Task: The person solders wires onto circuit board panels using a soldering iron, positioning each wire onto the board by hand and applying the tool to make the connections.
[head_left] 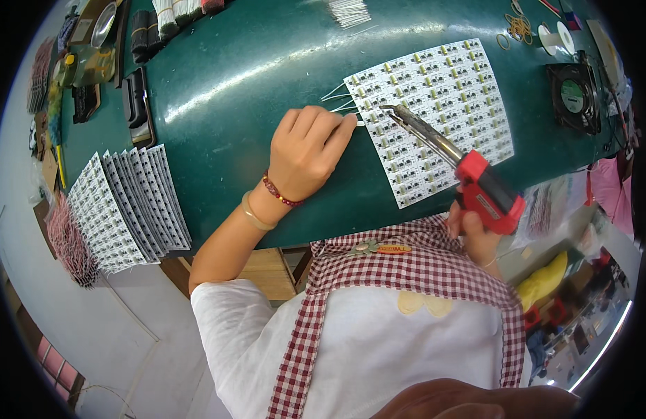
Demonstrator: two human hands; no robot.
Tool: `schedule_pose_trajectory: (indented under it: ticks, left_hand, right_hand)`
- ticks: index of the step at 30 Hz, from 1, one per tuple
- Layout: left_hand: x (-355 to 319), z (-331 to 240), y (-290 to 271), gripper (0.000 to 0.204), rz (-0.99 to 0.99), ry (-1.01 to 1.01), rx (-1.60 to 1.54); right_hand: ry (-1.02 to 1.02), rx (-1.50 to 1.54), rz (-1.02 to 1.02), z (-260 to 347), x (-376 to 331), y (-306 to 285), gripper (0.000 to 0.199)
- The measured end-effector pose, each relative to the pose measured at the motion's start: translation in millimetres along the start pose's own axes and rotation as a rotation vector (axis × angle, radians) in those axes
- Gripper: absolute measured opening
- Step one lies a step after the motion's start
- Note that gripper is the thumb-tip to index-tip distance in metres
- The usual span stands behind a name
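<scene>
A white circuit board panel (469, 87), covered with rows of small parts, lies on the green table (246, 66). At its left edge my left hand (305, 150) is pinched on a thin white wire (360, 123), with the wire's end at the panel. A few more white wires (335, 91) stick out from that edge just beyond my fingers. My right hand (469, 227) is wrapped round the handle of a red and black soldering gun (487, 192). Its metal tip is over the panel's left part, close to my left fingertips; whether it touches cannot be seen.
Several similar panels (131, 209) stand fanned at the left table edge, beside red and white wires (68, 234). A black case (136, 105) lies behind them. More white wires (349, 12) lie at the far edge. A cooling fan (574, 96) and a white spool (557, 38) are at right.
</scene>
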State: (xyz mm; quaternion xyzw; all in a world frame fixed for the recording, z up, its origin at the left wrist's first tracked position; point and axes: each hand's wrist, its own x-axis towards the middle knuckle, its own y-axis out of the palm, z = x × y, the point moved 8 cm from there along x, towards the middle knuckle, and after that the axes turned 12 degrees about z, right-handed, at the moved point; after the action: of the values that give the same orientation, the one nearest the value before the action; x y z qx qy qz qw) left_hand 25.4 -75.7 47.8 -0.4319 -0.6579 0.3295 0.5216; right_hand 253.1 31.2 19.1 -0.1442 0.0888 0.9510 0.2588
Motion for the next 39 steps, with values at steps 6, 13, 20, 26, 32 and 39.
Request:
schedule_pose_trajectory:
  ticks: [6,13,20,26,32,39]
  left_hand:
    - [-4.9,-6.5,5.2,0.031,0.004,-0.058,-0.097]
    - [-5.6,-4.5,15.5,0.031,0.035,-0.048,-0.091]
    - [-5.8,-2.5,20.9,0.031,0.078,-0.071,-0.095]
    - [-5.3,-2.0,21.3,0.029,0.079,-0.075,-0.104]
    - [-4.9,-1.5,18.6,0.03,0.068,-0.074,-0.14]
    - [-5.4,-7.3,18.8,0.031,0.081,-0.036,-0.136]
  right_hand:
    - [0.018,0.0,0.05,-4.3,-2.7,-0.7,0.053]
    - [0.123,-0.004,0.096,-12.4,2.8,5.4,0.014]
    - [0.125,-0.059,0.093,-22.2,1.9,-0.3,0.01]
    - [0.051,-0.186,0.123,-14.2,-3.0,1.0,0.031]
    - [0.104,-0.08,0.103,-12.3,-6.2,-0.2,0.038]
    - [0.084,-0.124,0.117,-15.9,-5.2,0.3,0.026]
